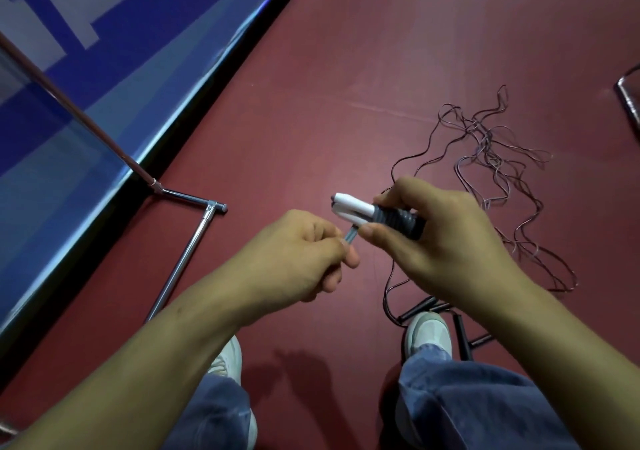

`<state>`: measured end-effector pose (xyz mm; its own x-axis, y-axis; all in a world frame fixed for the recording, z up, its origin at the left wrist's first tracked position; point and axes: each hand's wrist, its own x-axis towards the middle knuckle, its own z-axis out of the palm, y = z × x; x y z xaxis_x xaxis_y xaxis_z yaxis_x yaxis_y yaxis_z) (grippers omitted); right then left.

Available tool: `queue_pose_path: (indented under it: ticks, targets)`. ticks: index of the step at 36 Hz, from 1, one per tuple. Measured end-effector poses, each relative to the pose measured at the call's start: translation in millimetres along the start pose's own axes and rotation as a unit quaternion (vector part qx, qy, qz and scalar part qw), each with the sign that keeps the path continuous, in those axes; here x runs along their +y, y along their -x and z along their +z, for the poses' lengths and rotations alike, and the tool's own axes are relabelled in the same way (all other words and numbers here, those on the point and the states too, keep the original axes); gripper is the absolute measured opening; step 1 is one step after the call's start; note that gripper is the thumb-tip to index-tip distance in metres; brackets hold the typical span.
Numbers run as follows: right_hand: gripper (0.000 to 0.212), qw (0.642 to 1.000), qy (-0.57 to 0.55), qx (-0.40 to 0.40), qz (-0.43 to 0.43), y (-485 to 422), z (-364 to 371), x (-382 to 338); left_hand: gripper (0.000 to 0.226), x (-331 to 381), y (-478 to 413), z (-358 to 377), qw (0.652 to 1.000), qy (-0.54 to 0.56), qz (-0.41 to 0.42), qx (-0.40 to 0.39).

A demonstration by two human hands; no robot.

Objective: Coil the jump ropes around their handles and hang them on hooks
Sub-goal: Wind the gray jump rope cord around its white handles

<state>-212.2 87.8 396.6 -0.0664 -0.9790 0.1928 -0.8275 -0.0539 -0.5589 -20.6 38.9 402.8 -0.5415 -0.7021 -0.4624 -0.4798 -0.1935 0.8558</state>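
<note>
- Left hand (304,252): fingers (350,259) pinch a short grey stretch of rope (350,234) just below the handles (360,211); other fingers curled in.
- Right hand (446,241): clenched round both handles as one bundle, thumb on the near side. White ends poke out left, and the dark grips already carry wraps.
- Read: coil nearly done, with the tail in the left pinch.
- Doing it well: hold the tail taut and lay turns side by side on the grips, not over the white ends. Pin both handles together with the right thumb so they don't splay. Tuck the tail under the last wrap.
- Risk: with slack, the wraps slide off the ends.
- Further out: loose ropes (491,158) tangled on the red floor (311,103), far right. Black handles (424,305) lie by the right shoe (429,331), uncoiled.
- Metal stand (187,259) on the left by the blue board (104,85); no hooks in view.
</note>
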Motion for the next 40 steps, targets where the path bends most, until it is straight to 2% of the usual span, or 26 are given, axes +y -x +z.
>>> queue_pose_path:
  ticks: [8, 12, 15, 20, 25, 29, 35, 38, 40]
  targets:
    - [0.033, 0.996, 0.081, -0.028, -0.04, 2.1, 6.2, -5.4, 0.035, 7.4, 7.9, -0.2, 0.993, -0.114, 0.018, -0.003]
    - [0.04, 0.992, 0.101, -0.035, -0.074, 4.5, 8.6, -10.4, 0.036, 10.4, 10.6, -8.2, 1.0, -0.015, 0.009, -0.018]
    - [0.036, 0.992, 0.103, -0.016, -0.066, 5.3, 11.6, -15.7, 0.034, 13.3, 12.2, -4.7, 0.999, 0.04, 0.0, -0.033]
    - [0.044, 0.993, 0.107, -0.008, -0.054, 10.0, 17.8, -20.8, 0.032, 14.8, 15.1, -1.3, 0.995, 0.058, -0.007, -0.084]
    - [0.042, 0.989, 0.133, -0.035, -0.046, 13.1, 20.3, -22.2, 0.033, 16.5, 15.2, -5.0, 0.992, 0.065, -0.02, -0.11]
    - [0.047, 0.988, 0.133, -0.072, -0.042, 14.5, 22.4, -23.2, 0.034, 14.9, 14.6, -6.1, 0.989, 0.085, -0.043, -0.11]
    - [0.056, 0.99, 0.122, -0.07, -0.031, 11.0, 19.2, -21.9, 0.035, 15.8, 15.2, -11.3, 0.988, 0.107, -0.048, -0.102]
    - [0.051, 0.991, 0.104, -0.076, -0.024, 11.2, 19.3, -21.9, 0.041, 16.3, 12.9, -17.6, 0.994, 0.065, -0.045, -0.073]
    - [0.05, 0.991, 0.098, -0.087, -0.025, 14.0, 21.1, -21.8, 0.049, 13.3, 9.9, -20.6, 0.999, -0.025, -0.022, -0.022]
